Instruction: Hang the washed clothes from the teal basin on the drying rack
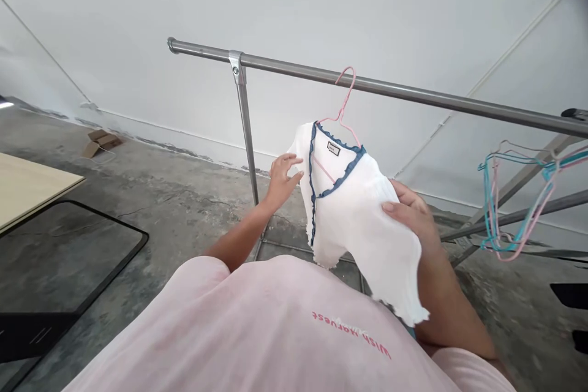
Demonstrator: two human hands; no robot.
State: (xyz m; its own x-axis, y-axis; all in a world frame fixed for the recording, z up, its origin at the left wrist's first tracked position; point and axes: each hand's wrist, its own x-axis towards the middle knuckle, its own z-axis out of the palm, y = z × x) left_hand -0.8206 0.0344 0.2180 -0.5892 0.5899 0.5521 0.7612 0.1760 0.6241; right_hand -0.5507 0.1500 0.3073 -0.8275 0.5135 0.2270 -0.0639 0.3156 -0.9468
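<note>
A white top [353, 220] with blue ruffled trim hangs on a pink hanger [342, 111], whose hook is over the metal rail [294, 70]. My left hand [283, 179] is beside the top's left edge, its fingers apart and nothing between them. On the other side, my right hand [411, 211] grips the top near the shoulder and sleeve, with the thumb on the front and the fingers behind the cloth. A dark-edged label [333, 149] shows inside the neckline. One sleeve hangs down in front of my right forearm.
Several blue and pink hangers [514, 214] hang at the right of the rack. An upright post [246, 128] stands left of the top. At far left are a pale board [34, 187] and a black frame [114, 275]. A cardboard piece [98, 142] lies by the wall.
</note>
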